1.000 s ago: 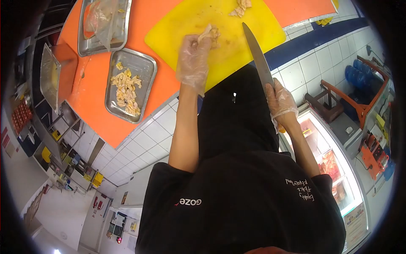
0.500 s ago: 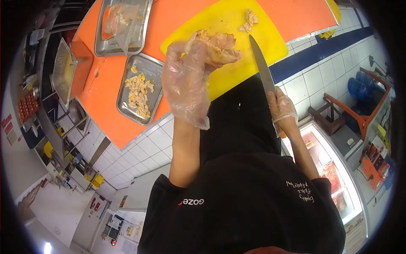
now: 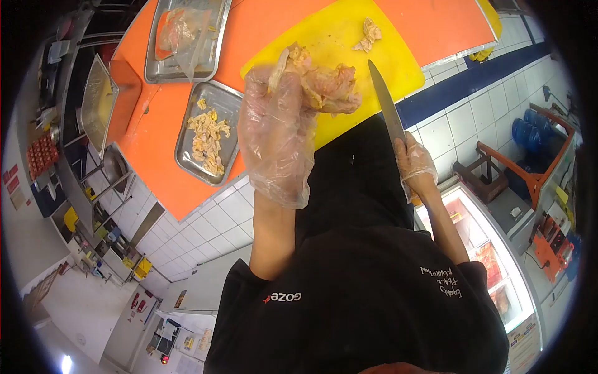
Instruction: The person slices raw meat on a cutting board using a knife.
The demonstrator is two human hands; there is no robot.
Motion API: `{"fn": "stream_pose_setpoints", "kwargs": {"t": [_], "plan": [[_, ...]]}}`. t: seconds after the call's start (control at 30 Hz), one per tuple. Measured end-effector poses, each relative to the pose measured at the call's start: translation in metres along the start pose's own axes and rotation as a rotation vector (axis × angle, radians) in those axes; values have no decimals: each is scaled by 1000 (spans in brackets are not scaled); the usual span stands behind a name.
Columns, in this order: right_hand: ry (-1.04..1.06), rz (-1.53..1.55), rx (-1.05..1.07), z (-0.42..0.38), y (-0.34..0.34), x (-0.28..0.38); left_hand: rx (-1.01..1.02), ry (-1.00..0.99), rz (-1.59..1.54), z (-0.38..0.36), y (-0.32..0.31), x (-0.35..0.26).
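Note:
My left hand (image 3: 277, 134), in a clear plastic glove, grips a piece of raw chicken (image 3: 330, 90) raised over the yellow cutting board (image 3: 398, 59). Its fingers are wrapped round the meat and hide part of it. Out to the right, my gloved right hand (image 3: 414, 162) is closed round the handle of a large knife (image 3: 387, 103). The blade points up and away, its tip at the board's right edge. A small pale scrap of chicken skin (image 3: 369, 34) lies on the board's far part.
On the orange table (image 3: 168, 124), a metal tray (image 3: 180, 161) holds several chicken scraps. Behind it a second metal tray (image 3: 151, 71) holds a plastic bag (image 3: 187, 34). A deep metal container (image 3: 99, 106) stands left of the table. A lit display fridge (image 3: 479, 249) is at right.
My left hand has turned the chicken piece, so more of its torn, yellowish side shows, and has shifted slightly. My right hand with the knife has hardly moved.

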State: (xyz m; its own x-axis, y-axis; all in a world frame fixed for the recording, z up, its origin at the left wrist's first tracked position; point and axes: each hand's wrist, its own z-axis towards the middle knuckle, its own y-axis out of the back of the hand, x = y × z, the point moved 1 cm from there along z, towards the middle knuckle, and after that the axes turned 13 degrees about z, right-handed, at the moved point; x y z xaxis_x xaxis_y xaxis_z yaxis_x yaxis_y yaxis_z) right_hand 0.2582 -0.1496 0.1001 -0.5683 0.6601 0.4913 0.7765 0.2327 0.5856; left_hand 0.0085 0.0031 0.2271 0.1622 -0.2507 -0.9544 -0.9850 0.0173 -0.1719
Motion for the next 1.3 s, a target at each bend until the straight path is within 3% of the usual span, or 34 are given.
{"fn": "stream_pose_setpoints", "kwargs": {"t": [0.03,0.07,0.13,0.2,0.3,1.07,1.23,1.3], "plan": [[-14,-7,13,1,0,0,2,-2,0,1,8,5],[-14,-6,11,2,-1,-3,20,-302,427,2,19,11],[37,-30,-48,3,-5,-10,40,-601,852,-3,18,4],[13,-24,-24,6,-1,-10,134,-497,576,-24,17,-13],[-21,-5,-19,6,-8,-19,216,-398,411,-39,11,-23],[70,-38,-81,2,-12,-16,354,-169,178,-54,10,-44],[130,19,-66,0,-11,-13,277,86,183,-3,4,-3],[37,23,-8,-2,-6,-1,244,159,484,42,-1,57]]}}
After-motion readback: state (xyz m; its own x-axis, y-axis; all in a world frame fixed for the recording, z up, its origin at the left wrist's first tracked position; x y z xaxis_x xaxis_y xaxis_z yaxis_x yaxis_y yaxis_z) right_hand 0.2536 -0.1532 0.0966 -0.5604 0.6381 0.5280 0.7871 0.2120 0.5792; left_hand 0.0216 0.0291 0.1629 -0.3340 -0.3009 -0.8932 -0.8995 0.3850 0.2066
